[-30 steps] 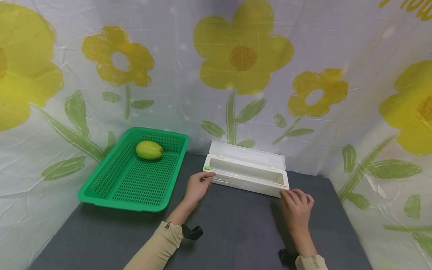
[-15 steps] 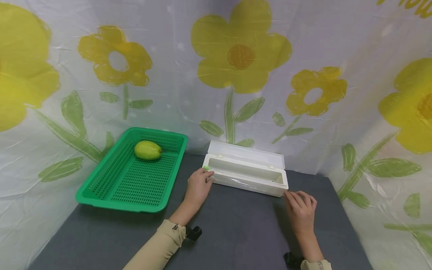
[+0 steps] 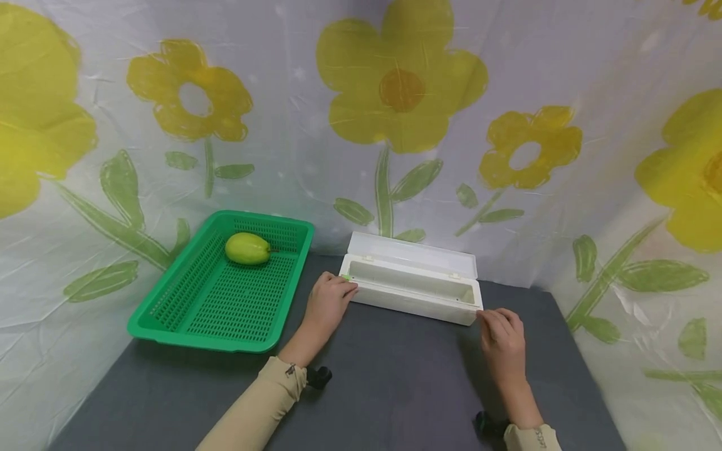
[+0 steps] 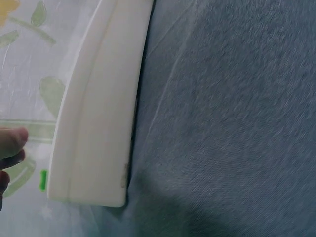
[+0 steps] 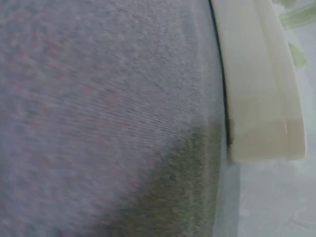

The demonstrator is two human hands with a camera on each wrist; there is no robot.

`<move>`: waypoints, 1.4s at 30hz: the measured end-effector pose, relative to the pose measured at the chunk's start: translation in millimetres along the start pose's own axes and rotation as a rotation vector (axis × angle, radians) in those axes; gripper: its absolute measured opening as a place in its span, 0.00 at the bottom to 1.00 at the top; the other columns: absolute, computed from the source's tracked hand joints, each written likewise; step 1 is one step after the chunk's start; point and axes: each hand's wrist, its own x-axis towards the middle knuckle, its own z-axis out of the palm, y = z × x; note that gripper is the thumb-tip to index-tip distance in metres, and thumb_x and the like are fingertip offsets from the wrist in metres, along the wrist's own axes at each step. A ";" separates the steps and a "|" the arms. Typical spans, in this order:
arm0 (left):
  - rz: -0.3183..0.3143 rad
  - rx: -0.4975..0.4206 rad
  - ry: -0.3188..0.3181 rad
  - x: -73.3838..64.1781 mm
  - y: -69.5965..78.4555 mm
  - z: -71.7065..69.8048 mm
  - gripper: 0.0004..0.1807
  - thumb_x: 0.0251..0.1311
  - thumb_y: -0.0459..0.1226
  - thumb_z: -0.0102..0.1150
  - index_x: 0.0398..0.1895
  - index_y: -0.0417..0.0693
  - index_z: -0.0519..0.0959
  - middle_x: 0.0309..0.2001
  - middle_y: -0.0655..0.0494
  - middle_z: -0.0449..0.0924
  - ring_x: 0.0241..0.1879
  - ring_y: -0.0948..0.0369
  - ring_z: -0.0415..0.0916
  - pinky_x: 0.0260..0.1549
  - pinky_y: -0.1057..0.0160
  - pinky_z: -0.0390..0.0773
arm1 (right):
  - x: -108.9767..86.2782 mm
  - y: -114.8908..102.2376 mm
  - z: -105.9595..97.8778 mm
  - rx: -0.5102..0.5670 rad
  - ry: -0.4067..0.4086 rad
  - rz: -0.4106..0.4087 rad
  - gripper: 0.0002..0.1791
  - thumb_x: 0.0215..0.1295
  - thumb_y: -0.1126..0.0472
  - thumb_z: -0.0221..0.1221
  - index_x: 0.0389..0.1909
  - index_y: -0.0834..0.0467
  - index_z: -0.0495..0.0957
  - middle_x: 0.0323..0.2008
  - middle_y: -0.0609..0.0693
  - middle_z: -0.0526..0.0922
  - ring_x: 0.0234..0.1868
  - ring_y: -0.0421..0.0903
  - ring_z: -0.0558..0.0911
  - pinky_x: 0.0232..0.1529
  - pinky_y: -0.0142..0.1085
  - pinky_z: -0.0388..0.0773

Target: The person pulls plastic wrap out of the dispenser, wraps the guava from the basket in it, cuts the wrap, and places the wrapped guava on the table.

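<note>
- We have the left hand (image 3: 326,304) at the left front corner of a long white plastic box (image 3: 414,303), the right hand (image 3: 504,341) at its right front corner; neither is clearly nearer.
- The box lies ahead of us on the dark grey worktop (image 3: 406,388), lid (image 3: 414,252) open behind, long axis running left to right.
- Both hands look partly curled; we cannot tell whether they pinch anything.
</note>
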 end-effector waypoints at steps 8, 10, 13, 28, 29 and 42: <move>0.047 0.073 -0.053 14.9 3.9 -3.4 0.03 0.59 0.34 0.77 0.36 0.45 0.93 0.35 0.52 0.91 0.35 0.54 0.80 0.40 0.58 0.83 | 10.7 11.5 1.3 -0.044 -0.146 0.002 0.08 0.62 0.77 0.69 0.42 0.71 0.87 0.33 0.64 0.88 0.41 0.67 0.80 0.40 0.61 0.72; 0.035 0.073 -0.071 20.9 6.0 -4.1 0.03 0.60 0.33 0.76 0.36 0.44 0.93 0.35 0.51 0.91 0.35 0.53 0.81 0.41 0.57 0.84 | 17.7 11.7 -0.3 -0.064 -0.154 0.039 0.09 0.57 0.79 0.70 0.39 0.70 0.87 0.33 0.64 0.88 0.41 0.67 0.80 0.39 0.60 0.72; 0.043 0.113 -0.070 30.9 8.1 -4.0 0.02 0.60 0.32 0.76 0.35 0.45 0.93 0.35 0.50 0.91 0.34 0.52 0.81 0.39 0.56 0.84 | 31.4 11.8 -3.1 -0.101 -0.171 0.088 0.07 0.60 0.78 0.70 0.39 0.70 0.87 0.35 0.64 0.89 0.40 0.65 0.82 0.40 0.58 0.76; -0.077 0.131 -0.093 43.5 9.2 2.8 0.03 0.59 0.36 0.78 0.36 0.49 0.94 0.29 0.52 0.90 0.29 0.53 0.79 0.34 0.56 0.84 | 62.0 15.7 -0.3 -0.193 -0.282 0.149 0.05 0.63 0.75 0.70 0.39 0.69 0.88 0.34 0.63 0.88 0.35 0.63 0.86 0.35 0.56 0.84; -0.081 0.124 -0.085 45.3 9.2 2.5 0.03 0.59 0.36 0.78 0.36 0.49 0.94 0.29 0.52 0.90 0.28 0.53 0.79 0.34 0.56 0.84 | 64.3 16.5 -0.6 -0.192 -0.284 0.154 0.05 0.63 0.75 0.70 0.39 0.69 0.88 0.34 0.63 0.88 0.34 0.63 0.86 0.35 0.56 0.84; -0.104 0.077 -0.097 83.8 6.9 -18.3 0.05 0.64 0.36 0.74 0.39 0.47 0.94 0.33 0.49 0.91 0.35 0.48 0.83 0.37 0.50 0.86 | 94.3 22.5 2.7 -0.171 -0.238 0.173 0.04 0.68 0.74 0.67 0.42 0.70 0.87 0.37 0.64 0.88 0.33 0.63 0.87 0.32 0.56 0.84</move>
